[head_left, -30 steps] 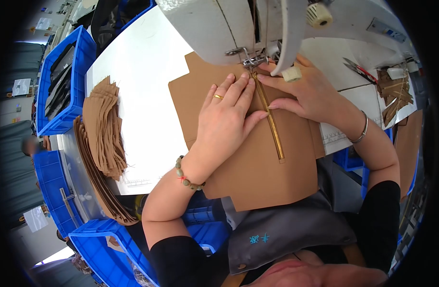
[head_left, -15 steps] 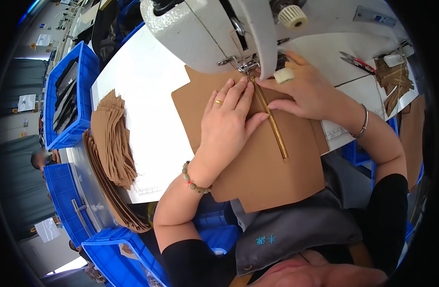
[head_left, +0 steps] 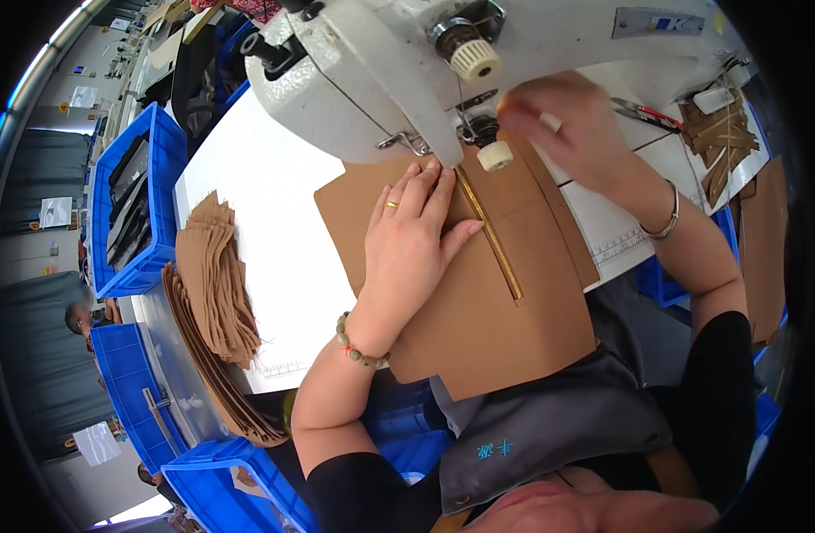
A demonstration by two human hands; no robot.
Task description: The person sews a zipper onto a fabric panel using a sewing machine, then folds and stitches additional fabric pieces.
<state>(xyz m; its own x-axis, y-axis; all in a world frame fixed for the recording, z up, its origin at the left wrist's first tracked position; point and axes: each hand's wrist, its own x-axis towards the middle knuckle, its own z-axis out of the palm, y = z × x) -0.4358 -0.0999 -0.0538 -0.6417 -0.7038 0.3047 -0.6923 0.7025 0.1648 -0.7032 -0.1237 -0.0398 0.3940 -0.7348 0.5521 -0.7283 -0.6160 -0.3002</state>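
Starting at the far left of my view, I see a blue bin (head_left: 165, 226) with dark pieces (head_left: 130, 209) inside. Next comes a fanned stack of brown pieces (head_left: 214, 280) on the white table (head_left: 283, 222). My left hand (head_left: 407, 238), wearing a gold ring (head_left: 392, 204) and a beaded bracelet (head_left: 361, 357), lies palm down on the brown panel (head_left: 496, 346). Its fingers are extended and close together, with the thumb spread away, its tip near the gold zipper (head_left: 489, 233). The panel sits flat at the front of the sewing machine (head_left: 336, 107), its upper edge under the machine head, and the zipper slants down from there. My right hand (head_left: 572, 129) is raised beside the cream knob (head_left: 495, 156), fingers bent; it is blurred, so I can't tell whether they pinch anything. A silver bracelet (head_left: 671, 213) circles that wrist. Behind it are red-handled snips (head_left: 647, 114), and farther right, brown scraps (head_left: 723, 133).
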